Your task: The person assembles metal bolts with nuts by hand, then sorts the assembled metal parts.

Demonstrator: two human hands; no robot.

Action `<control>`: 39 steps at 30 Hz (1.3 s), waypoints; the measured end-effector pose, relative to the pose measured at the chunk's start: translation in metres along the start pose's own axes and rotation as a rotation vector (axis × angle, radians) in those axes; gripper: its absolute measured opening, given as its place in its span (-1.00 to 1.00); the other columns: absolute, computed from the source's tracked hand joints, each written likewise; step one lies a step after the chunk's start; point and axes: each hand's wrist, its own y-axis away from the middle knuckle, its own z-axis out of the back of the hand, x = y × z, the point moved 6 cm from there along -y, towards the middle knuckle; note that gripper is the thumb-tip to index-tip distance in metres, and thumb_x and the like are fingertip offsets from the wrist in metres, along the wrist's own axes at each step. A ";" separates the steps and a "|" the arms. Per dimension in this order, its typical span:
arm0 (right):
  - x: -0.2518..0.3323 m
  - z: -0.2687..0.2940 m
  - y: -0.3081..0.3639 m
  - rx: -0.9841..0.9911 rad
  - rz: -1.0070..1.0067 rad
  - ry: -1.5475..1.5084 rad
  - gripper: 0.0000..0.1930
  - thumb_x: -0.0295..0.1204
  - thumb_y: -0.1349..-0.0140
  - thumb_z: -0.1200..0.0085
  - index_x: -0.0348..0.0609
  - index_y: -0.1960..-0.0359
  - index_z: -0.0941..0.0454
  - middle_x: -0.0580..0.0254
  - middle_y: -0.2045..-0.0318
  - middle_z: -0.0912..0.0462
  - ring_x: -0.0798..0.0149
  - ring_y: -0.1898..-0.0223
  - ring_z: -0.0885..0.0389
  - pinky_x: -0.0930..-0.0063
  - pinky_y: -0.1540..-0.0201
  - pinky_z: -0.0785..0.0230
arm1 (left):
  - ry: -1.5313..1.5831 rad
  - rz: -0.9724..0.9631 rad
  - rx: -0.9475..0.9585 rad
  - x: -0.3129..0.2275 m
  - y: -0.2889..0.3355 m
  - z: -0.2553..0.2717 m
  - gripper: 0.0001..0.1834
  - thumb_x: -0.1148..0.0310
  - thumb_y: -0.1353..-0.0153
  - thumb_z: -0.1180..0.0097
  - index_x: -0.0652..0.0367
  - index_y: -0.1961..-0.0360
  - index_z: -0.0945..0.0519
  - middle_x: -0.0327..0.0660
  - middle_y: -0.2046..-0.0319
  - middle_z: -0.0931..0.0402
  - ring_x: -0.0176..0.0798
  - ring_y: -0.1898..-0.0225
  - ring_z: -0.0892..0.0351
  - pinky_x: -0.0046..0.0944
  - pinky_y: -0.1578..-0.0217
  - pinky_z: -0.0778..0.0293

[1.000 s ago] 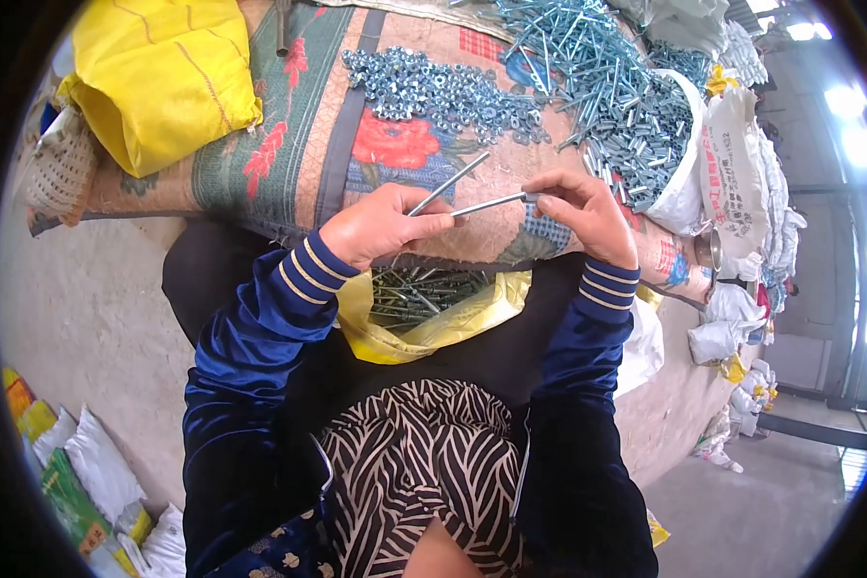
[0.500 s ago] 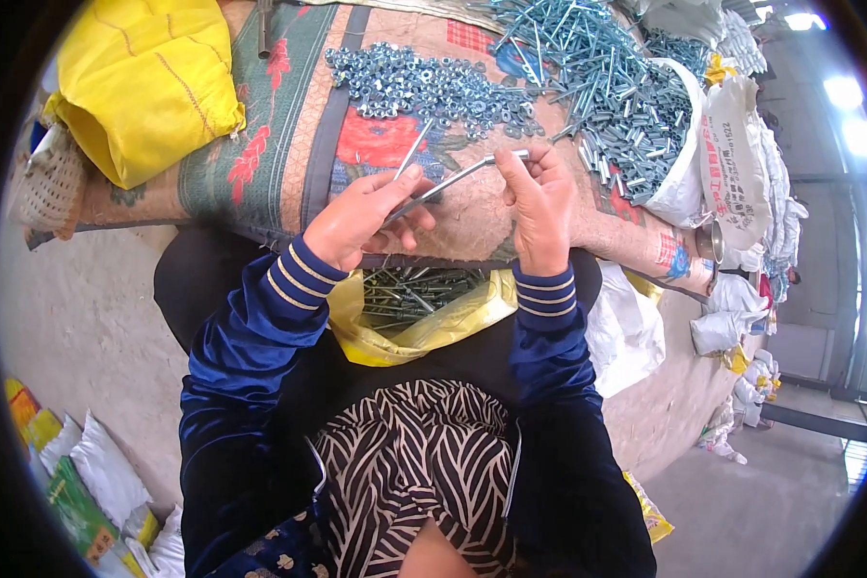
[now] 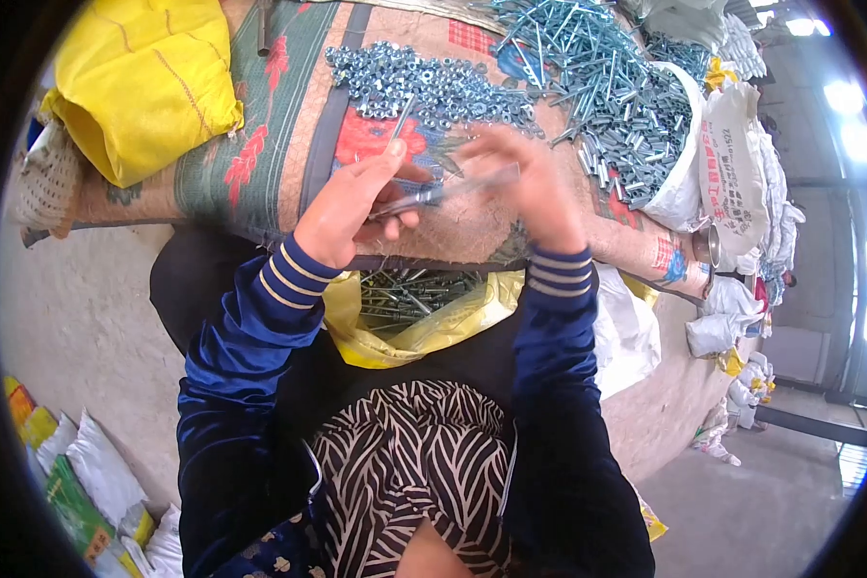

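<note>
My left hand (image 3: 349,207) is closed around two slim metal bolts over the near edge of the padded surface. One bolt (image 3: 404,118) points up past the thumb toward the nuts. The other bolt (image 3: 448,191) slants out to the right, its far end blurred and apparently carrying a tube-like sleeve. Close to that end is my right hand (image 3: 530,178), smeared by motion, so its grip is hidden. A pile of shiny nuts (image 3: 424,85) lies just beyond both hands. Below them, a yellow bag (image 3: 414,349) on my lap holds several long bolts (image 3: 414,294).
Loose long bolts (image 3: 568,48) and short metal sleeves (image 3: 636,149) heap at the far right, partly inside a white sack (image 3: 686,178). A yellow sack (image 3: 149,91) lies at the far left of the flowered quilt (image 3: 250,183). Filled bags (image 3: 106,467) rest on the floor at lower left.
My right hand has gone from a steady pinch at the slanted bolt's end to a fast, blurred movement. The bolts in my left hand have shifted slightly left.
</note>
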 end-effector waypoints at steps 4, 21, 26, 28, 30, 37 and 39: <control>-0.058 0.133 -0.026 -0.719 -0.018 1.057 -0.78 -0.36 -0.06 -0.16 -0.18 0.29 -0.65 0.06 0.32 -0.62 0.17 0.37 -0.60 0.35 0.30 -0.43 | 0.111 -0.022 0.004 0.005 -0.011 0.006 -0.72 0.22 -0.32 0.01 0.24 0.16 -0.52 -0.40 0.66 -0.26 -0.57 0.70 -0.19 -0.57 0.72 -0.03; -0.068 0.047 -0.037 -0.418 -0.022 0.549 -0.78 -0.40 0.03 -0.21 -0.29 0.37 -0.63 0.13 0.55 -0.63 0.32 0.51 -0.59 0.46 0.41 -0.39 | 0.338 -0.076 0.168 0.004 -0.014 -0.001 -0.73 0.20 -0.38 0.15 0.05 0.01 -0.40 -0.34 0.49 -0.35 -0.48 0.60 -0.30 -0.56 0.69 -0.18; -0.046 0.029 -0.040 -0.451 0.138 1.058 -0.85 -0.44 -0.01 -0.14 -0.29 0.47 -0.51 -0.03 0.52 -0.59 -0.07 0.45 -0.57 0.15 0.35 -0.40 | 0.245 -0.047 0.152 0.009 -0.013 0.006 -0.74 0.21 -0.34 0.05 0.07 0.04 -0.45 -0.42 0.55 -0.28 -0.61 0.63 -0.17 -0.62 0.70 -0.01; -0.048 0.030 -0.038 -0.447 0.239 1.131 -0.84 -0.44 -0.02 -0.15 -0.28 0.44 -0.50 -0.01 0.51 -0.58 -0.02 0.46 -0.59 0.20 0.37 -0.41 | 0.220 -0.048 0.114 0.008 -0.011 0.006 -0.76 0.22 -0.33 0.02 0.08 0.07 -0.48 -0.44 0.56 -0.27 -0.62 0.64 -0.15 -0.62 0.71 0.00; -0.044 0.032 -0.035 -0.439 0.343 1.202 -0.84 -0.44 -0.03 -0.15 -0.26 0.41 -0.49 0.02 0.50 -0.58 0.04 0.47 -0.61 0.24 0.40 -0.41 | 0.195 -0.053 0.073 0.007 -0.010 0.007 -0.78 0.23 -0.31 -0.01 0.09 0.11 -0.50 -0.46 0.57 -0.26 -0.64 0.65 -0.14 -0.63 0.71 0.00; -0.023 0.029 -0.008 -0.351 0.054 -0.212 -0.81 -0.55 -0.18 -0.11 -0.38 0.18 -0.54 0.15 0.38 -0.63 0.35 0.38 -0.64 0.59 0.29 -0.54 | 0.034 -0.024 0.050 0.020 -0.012 0.006 -0.83 0.26 -0.26 -0.09 0.10 0.25 -0.55 -0.44 0.56 -0.39 -0.63 0.64 -0.26 -0.62 0.71 -0.05; -0.017 0.018 -0.002 -0.293 0.044 -0.327 -0.80 -0.56 -0.18 -0.11 -0.38 0.16 -0.56 0.14 0.35 -0.64 0.35 0.36 -0.64 0.57 0.26 -0.54 | 0.013 -0.039 0.064 0.019 -0.012 0.003 -0.84 0.26 -0.26 -0.09 0.11 0.28 -0.55 -0.44 0.56 -0.40 -0.62 0.64 -0.26 -0.61 0.71 -0.05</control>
